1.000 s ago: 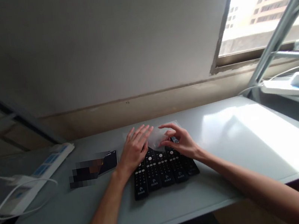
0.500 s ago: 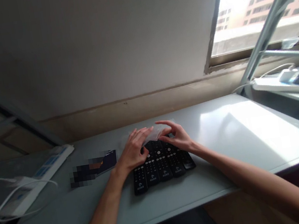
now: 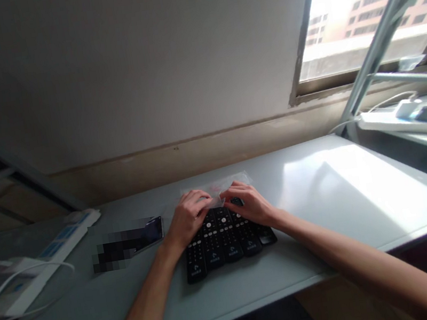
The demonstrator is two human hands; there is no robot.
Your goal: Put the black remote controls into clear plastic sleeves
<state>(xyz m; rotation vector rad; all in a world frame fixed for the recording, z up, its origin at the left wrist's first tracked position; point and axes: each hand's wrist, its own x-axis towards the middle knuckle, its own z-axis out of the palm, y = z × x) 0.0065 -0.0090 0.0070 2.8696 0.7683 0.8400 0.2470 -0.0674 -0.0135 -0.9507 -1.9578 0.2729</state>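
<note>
Several black remote controls (image 3: 222, 241) lie side by side on a pale grey table (image 3: 324, 196). A clear plastic bag (image 3: 225, 184) lies flat just behind their far ends. My left hand (image 3: 188, 219) rests over the tops of the left remotes, its fingers curled and pinching the bag's near edge. My right hand (image 3: 246, 206) is over the right remotes, fingers also curled and pinching that same edge. The two hands' fingertips almost touch each other.
A dark phone (image 3: 150, 232) lies left of the remotes beside a blurred patch. A white power strip (image 3: 52, 242) with cables sits at far left. Another power strip (image 3: 413, 117) lies on the right ledge under the window. A wall runs behind the table.
Both hands have lowered and closed from spread fingers into a pinch on the bag's near edge, and the lifted bag is now flat on the table.
</note>
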